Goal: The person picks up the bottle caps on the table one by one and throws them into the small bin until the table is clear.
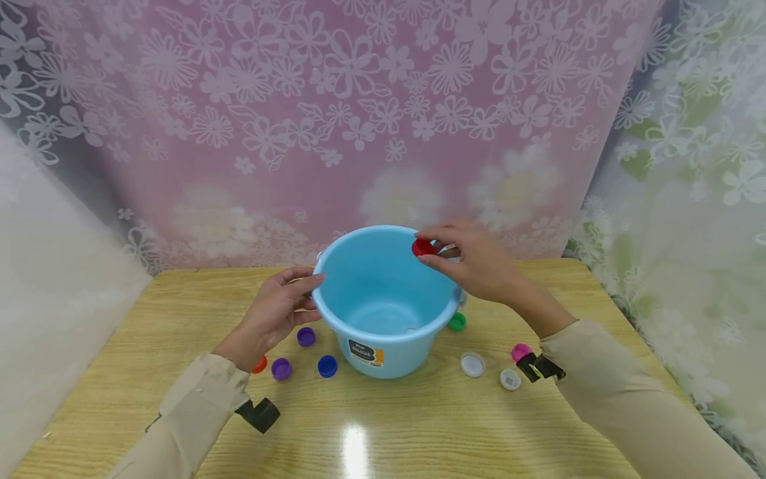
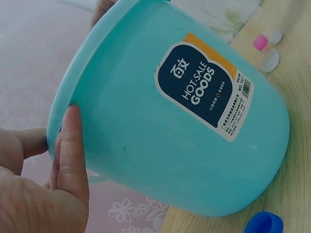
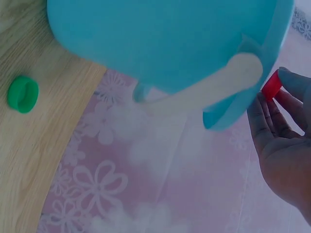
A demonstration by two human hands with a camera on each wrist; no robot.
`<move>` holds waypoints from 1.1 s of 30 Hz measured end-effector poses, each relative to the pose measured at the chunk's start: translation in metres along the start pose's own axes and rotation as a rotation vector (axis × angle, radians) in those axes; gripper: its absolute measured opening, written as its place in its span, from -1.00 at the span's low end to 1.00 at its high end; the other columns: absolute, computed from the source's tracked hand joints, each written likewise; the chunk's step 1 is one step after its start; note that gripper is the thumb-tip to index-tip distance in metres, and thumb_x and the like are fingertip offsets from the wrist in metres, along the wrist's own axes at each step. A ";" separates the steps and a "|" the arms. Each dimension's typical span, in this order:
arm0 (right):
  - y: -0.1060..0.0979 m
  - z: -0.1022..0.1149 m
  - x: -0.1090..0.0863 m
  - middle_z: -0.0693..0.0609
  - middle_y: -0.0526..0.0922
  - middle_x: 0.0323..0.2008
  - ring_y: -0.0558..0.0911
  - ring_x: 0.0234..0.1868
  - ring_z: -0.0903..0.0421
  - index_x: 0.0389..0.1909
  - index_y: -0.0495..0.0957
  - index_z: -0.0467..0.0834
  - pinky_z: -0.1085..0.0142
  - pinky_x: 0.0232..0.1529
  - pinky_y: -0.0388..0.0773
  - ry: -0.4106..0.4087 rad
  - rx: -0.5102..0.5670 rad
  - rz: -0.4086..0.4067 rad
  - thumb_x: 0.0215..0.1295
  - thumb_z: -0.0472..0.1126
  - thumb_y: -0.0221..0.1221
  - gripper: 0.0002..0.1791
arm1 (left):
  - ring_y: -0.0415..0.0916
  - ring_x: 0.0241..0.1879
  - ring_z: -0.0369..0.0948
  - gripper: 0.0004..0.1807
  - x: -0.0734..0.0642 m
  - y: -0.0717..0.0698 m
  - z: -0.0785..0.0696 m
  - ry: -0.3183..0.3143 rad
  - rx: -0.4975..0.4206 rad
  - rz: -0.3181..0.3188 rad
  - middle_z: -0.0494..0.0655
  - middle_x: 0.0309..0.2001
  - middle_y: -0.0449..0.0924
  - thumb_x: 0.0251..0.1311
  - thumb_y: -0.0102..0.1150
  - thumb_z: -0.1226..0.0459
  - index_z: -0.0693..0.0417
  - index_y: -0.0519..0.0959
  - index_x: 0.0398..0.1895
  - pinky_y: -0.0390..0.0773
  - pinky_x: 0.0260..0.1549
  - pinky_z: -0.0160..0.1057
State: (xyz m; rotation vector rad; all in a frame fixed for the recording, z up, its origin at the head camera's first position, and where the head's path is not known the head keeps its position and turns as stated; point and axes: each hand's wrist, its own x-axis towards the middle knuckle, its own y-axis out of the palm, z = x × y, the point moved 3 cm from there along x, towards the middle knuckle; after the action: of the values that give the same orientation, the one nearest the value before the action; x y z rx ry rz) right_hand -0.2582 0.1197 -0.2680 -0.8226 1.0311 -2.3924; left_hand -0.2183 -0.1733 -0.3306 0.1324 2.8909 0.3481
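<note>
A light blue plastic bucket (image 1: 383, 346) with a printed label (image 2: 204, 87) stands upright on the wooden table. My left hand (image 1: 278, 309) grips its left rim, the thumb over the edge and the fingers against the outside wall. Above the right side of the rim, my right hand (image 1: 473, 259) pinches a red bottle cap (image 1: 422, 247) between thumb and fingertips. In the right wrist view the red cap (image 3: 272, 86) shows close to the rim, and the bucket's white handle (image 3: 209, 87) hangs along its outer side.
Left of the bucket lie two purple caps (image 1: 306, 336), a blue cap (image 1: 327, 366) and an orange-red cap (image 1: 260, 364) partly behind my left wrist. To its right are a green cap (image 1: 457, 322), two white caps (image 1: 473, 364) and a pink cap (image 1: 521, 352). A flowered curtain (image 1: 383, 133) hangs behind the table.
</note>
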 end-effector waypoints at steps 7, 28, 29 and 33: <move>0.021 0.006 0.009 0.00 0.51 -0.06 0.58 -0.11 0.12 0.12 0.53 -0.18 0.27 -0.07 0.62 -0.037 0.006 0.014 0.24 -0.21 0.29 -0.58 | 0.53 -0.58 -0.27 -0.53 0.000 -0.001 0.001 0.009 -0.003 0.000 -0.04 -0.42 0.52 0.32 0.15 0.27 0.25 0.31 0.21 0.68 -0.45 -0.27; 0.049 0.008 0.014 0.03 0.52 -0.12 0.57 -0.19 0.15 0.04 0.57 -0.21 0.24 -0.11 0.61 -0.072 -0.030 0.049 0.25 -0.18 0.29 -0.64 | 0.56 -0.59 -0.26 -0.50 0.003 -0.004 0.003 0.001 -0.019 0.012 -0.05 -0.48 0.57 0.29 0.20 0.24 0.23 0.31 0.21 0.68 -0.45 -0.25; 0.049 0.008 0.014 0.03 0.52 -0.12 0.57 -0.20 0.15 0.03 0.57 -0.21 0.23 -0.12 0.61 -0.074 -0.035 0.047 0.25 -0.18 0.29 -0.64 | 0.57 -0.58 -0.25 -0.50 0.003 -0.004 0.003 -0.001 -0.020 0.011 -0.05 -0.48 0.57 0.29 0.20 0.24 0.23 0.31 0.21 0.69 -0.44 -0.24; 0.049 0.008 0.013 0.03 0.52 -0.12 0.57 -0.20 0.14 0.02 0.58 -0.19 0.22 -0.13 0.61 -0.068 -0.056 0.047 0.25 -0.19 0.29 -0.66 | 0.58 -0.58 -0.25 -0.49 0.004 -0.004 0.003 -0.009 -0.025 0.008 -0.04 -0.47 0.58 0.28 0.20 0.24 0.22 0.31 0.22 0.69 -0.42 -0.23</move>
State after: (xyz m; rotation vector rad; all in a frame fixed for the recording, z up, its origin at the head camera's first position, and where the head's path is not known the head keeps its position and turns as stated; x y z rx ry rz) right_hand -0.2558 0.0762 -0.2961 -0.8836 1.0821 -2.2900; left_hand -0.2212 -0.1756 -0.3355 0.1417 2.8771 0.3837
